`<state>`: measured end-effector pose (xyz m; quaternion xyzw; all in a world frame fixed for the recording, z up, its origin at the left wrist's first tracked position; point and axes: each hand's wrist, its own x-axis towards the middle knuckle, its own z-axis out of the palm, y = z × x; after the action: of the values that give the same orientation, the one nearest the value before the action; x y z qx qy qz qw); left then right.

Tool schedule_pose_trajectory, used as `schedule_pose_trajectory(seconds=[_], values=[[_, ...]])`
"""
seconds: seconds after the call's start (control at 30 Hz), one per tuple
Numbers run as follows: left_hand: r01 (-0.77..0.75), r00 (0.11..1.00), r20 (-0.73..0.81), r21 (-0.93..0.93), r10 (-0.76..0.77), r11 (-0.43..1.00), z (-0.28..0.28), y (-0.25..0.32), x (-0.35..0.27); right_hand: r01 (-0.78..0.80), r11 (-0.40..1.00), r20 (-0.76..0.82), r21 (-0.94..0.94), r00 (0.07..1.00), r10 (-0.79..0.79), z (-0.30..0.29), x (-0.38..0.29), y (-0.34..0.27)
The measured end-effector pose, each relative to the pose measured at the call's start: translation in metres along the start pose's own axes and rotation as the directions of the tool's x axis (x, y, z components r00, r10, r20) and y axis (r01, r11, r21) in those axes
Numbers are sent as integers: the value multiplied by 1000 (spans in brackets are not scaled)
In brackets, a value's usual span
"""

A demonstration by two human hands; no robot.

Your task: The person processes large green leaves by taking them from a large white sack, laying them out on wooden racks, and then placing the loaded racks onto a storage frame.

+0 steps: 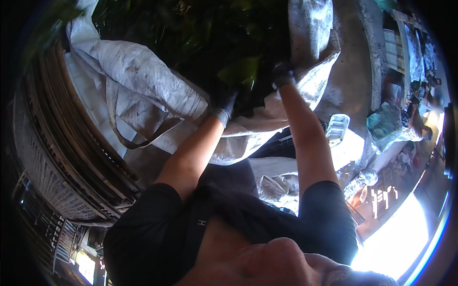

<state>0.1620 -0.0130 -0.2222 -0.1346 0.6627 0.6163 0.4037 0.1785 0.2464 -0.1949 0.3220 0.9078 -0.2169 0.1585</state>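
A large white woven bulk bag (143, 68) stands open before me, its rim rolled outward and a fabric strap hanging on its left side. Dark green leaves (239, 69) fill it, mostly in deep shadow. My left hand (226, 102), in a dark glove with a grey cuff, reaches over the near rim into the leaves. Farther right, my right hand (283, 74), gloved as well, is at the inner edge of the bag near its right wall. Shadow hides the fingers of both hands, so any hold on the leaves is not visible.
Several stacked panels or trays (78, 125) stand close on the left. To the right lie a white plastic tray (337, 129) and a concrete floor (352, 71). Green-tinted plastic sheeting (384, 125) lies farther right, with people beyond it. Strong light enters at lower right.
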Motion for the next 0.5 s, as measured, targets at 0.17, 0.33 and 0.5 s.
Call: schedule_pose_trajectory(seconds=[0.17, 0.33, 0.5], values=[[-21, 999, 45, 153, 14, 988, -7, 17, -25, -29, 999, 13, 34, 1000, 28, 10, -39, -16], [31, 998, 56, 8, -32, 999, -5, 5, -13, -73, 997, 47, 10, 996, 73, -7, -5, 11], [98, 995, 51, -170, -91, 981, 4, -8, -16, 19, 997, -23, -73, 1000, -21, 37, -31, -1]])
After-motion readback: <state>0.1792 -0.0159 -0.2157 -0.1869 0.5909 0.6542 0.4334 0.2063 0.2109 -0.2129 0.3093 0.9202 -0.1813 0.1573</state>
